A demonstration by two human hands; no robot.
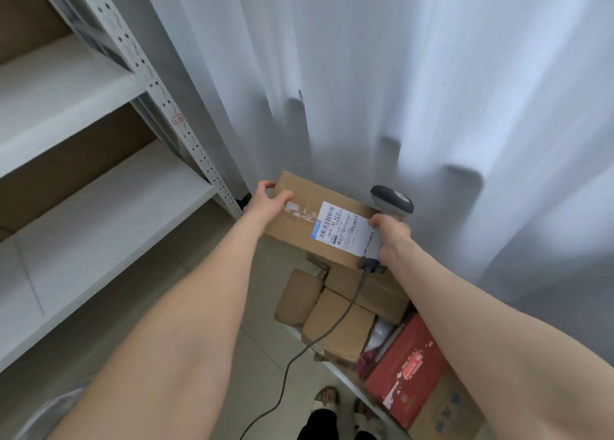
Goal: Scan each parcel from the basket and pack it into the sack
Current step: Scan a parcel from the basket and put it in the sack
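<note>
Nearest to me: sandalled feet [327, 398] on the tiled floor, both forearms reaching fwd. Bottom-L corner shows a pale grey bit of what looks like the sack [40, 419], too blurry and cropped to be sure. On the R sits the basket [345, 381], white rim, with a red box [408, 373], several brown cartons [335, 326] and a white poly bag [382, 335] inside. A grey cable [283, 386] runs up from the floor across the cartons to the scanner [393, 202]. R hand [392, 236] is wrapped round the scanner handle, head up, just beside the R end of the parcel [295, 230]. L hand [269, 200] grips the parcel's far-L corner, thumb on top, fingers over the edge. The parcel is a brown carton held in the air above the basket, shipping label [342, 225] facing up at me, barcodes visible. Beyond on the L is a metal shelf rack [99, 187] w/ white boards; a pale curtain [398, 74] hangs behind everything.
</note>
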